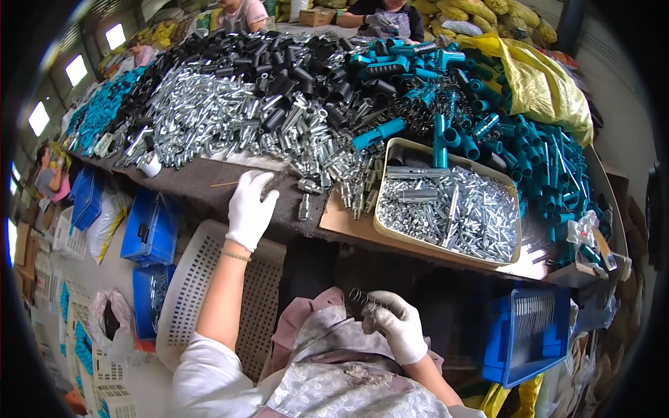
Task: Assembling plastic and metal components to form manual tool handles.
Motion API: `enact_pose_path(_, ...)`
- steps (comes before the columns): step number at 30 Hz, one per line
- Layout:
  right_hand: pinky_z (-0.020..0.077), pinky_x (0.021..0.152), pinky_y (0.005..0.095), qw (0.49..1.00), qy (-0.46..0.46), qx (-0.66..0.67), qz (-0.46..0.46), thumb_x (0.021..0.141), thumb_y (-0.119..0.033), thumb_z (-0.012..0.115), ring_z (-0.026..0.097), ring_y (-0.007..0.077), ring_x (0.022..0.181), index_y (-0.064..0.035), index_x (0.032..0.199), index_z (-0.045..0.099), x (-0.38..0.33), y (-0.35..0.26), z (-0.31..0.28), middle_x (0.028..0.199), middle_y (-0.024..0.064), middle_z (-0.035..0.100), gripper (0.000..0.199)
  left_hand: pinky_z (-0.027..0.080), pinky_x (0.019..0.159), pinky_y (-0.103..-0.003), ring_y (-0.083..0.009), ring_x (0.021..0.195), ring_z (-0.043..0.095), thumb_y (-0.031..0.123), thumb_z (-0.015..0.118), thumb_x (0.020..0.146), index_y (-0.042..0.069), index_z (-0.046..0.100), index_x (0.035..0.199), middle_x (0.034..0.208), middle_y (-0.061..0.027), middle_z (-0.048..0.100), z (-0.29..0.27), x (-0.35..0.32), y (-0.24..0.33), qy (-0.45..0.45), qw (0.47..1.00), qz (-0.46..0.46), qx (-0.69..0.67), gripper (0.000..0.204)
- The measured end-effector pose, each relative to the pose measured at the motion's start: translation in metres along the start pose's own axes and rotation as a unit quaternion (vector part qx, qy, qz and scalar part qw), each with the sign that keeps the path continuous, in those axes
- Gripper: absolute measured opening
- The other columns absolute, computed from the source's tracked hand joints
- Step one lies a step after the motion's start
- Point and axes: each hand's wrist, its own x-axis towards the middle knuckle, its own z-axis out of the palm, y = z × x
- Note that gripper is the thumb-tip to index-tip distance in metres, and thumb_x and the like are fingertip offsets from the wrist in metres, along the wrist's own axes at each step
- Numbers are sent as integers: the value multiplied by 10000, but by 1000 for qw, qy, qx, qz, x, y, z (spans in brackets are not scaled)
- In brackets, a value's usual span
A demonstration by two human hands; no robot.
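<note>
Bare dark table edge [209, 182] lies open around my left hand [249, 209]; ahead, the heap of silver fittings [230, 118] blocks me, the cream tray [390, 150] rightward.

I wear a thin white fabric glove on my left hand [249, 209]; it fits snugly and ends at the wrist in a slightly loose cuff. Just below that cuff a narrow, pale bracelet circles my wrist. My left forearm is bare up to a short white sleeve [206, 376] near the shoulder. My right hand [397, 324] has a matching white glove, a little creased over the knuckles. Over my front lies a pale grey apron [348, 386] with a fine woven pattern, edged with dusty pink cloth.
</note>
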Motion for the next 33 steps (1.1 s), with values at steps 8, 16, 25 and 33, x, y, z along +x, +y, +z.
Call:
enact_pose_path(8, 528, 767, 312, 996, 16, -4, 89, 941, -186, 627, 632, 190, 846, 58, 1244, 570, -3, 31, 6, 1018, 112, 656, 393, 548, 809, -320, -241, 972, 644, 26, 695, 814, 10, 672, 1104, 1185, -147, 617, 1, -25, 2, 54, 992, -29, -113, 291)
enact_pose_path(16, 464, 949, 311, 972, -109, -188, 91, 936, -156, 612, 605, 161, 1043, -2, 1169, 654, 16, 41, 64, 1093, 79, 683, 282, 554, 828, -301, -220, 1052, 612, -47, 641, 858, -23, 651, 1143, 1206, -137, 600, 2, -29, -13, 51, 976, -10, -210, 285)
enact_pose_path(25, 493, 895, 340, 949, -154, -275, -28, 838, -69, 678, 634, 234, 989, -2, 1120, 658, 9, 58, 96, 1030, 111, 674, 290, 563, 794, -312, -240, 983, 640, -39, 665, 828, -8, 663, 1110, 1164, -150, 622, 3, -29, -20, 40, 965, 7, -260, 284)
enact_pose_path(33, 489, 916, 349, 934, -132, -325, -73, 872, -99, 655, 638, 252, 1022, -3, 1151, 655, -10, 49, 96, 1072, 129, 676, 295, 557, 803, -310, -230, 962, 650, -25, 655, 838, -13, 664, 1109, 1148, -141, 634, 5, -29, -25, 55, 969, 0, -242, 271)
